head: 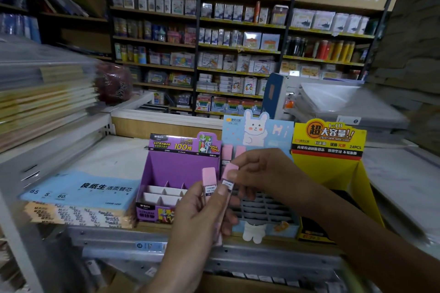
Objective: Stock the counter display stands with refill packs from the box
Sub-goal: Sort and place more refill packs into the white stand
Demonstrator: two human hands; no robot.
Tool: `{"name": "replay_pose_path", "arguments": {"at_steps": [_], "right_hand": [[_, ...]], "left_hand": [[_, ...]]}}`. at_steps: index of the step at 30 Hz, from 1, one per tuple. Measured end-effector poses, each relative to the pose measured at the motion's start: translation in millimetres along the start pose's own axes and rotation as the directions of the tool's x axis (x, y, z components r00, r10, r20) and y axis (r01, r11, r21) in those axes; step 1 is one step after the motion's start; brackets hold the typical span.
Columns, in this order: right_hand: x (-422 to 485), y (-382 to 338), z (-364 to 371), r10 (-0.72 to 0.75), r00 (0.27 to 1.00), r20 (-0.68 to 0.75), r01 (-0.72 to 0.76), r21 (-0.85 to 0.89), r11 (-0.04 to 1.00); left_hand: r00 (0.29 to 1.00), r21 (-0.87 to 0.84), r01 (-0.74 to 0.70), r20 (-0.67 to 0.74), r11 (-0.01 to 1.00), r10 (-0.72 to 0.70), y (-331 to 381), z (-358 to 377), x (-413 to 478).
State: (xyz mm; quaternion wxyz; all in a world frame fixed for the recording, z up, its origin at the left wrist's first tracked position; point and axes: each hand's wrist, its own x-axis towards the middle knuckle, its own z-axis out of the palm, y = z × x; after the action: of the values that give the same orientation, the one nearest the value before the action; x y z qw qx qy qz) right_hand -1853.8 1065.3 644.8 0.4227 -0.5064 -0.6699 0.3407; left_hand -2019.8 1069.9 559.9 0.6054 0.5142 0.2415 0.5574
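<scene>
Observed: the left hand is gripping two slim pink plastic refill packs upright, with the thumb pressing on the white label of one. The right hand is pinching the top end of the right-hand pack.

Both hands are hovering in front of a pale blue cardboard display stand with a white rabbit header. More pink packs are standing in its rear row.

A purple cardboard display stand with white dividers is sitting just to its left, and a yellow cardboard display stand just to its right. A blue-wrapped loose-leaf paper pack is lying left of the purple stand.
</scene>
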Motion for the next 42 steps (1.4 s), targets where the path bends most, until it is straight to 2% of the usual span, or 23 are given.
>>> {"name": "replay_pose_path", "arguments": {"at_steps": [6, 10, 13, 15, 21, 26, 42], "right_hand": [[0.7, -10.2, -24.1, -0.047, 0.984, -0.173, 0.056, 0.044, 0.997], [8.8, -13.3, -41.0, -0.136, 0.947, -0.292, 0.119, -0.074, 0.99], [16.0, -6.5, -44.2, -0.172, 0.928, -0.331, 0.111, -0.198, 0.974], [20.8, 0.6, -42.5, -0.181, 0.926, -0.33, 0.089, -0.276, 0.957], [30.2, 16.5, -31.6, -0.21, 0.932, -0.297, 0.06, -0.443, 0.895], [35.2, 20.1, -23.2, -0.271, 0.935, -0.229, 0.086, -0.595, 0.799], [51.9, 10.8, -5.8, -0.299, 0.941, -0.156, 0.147, -0.609, 0.78]], "left_hand": [[0.997, -0.12, 0.022, -0.068, 0.993, -0.03, 6.9, -2.1, 2.7], [0.994, -0.082, -0.002, -0.106, 0.997, -0.006, 11.2, -12.1, 11.8], [0.99, 0.017, -0.045, -0.132, 0.999, 0.046, 16.1, -18.6, 14.7], [0.987, 0.059, -0.071, -0.137, 0.996, 0.078, 20.7, -20.4, 15.8], [0.984, 0.035, -0.089, -0.151, 0.995, 0.094, 24.2, -20.3, 17.5], [0.983, 0.054, -0.096, -0.153, 0.994, 0.103, 24.4, -22.8, 19.4], [0.985, 0.045, -0.097, -0.141, 0.994, 0.103, 31.0, -27.1, 21.4]]}}
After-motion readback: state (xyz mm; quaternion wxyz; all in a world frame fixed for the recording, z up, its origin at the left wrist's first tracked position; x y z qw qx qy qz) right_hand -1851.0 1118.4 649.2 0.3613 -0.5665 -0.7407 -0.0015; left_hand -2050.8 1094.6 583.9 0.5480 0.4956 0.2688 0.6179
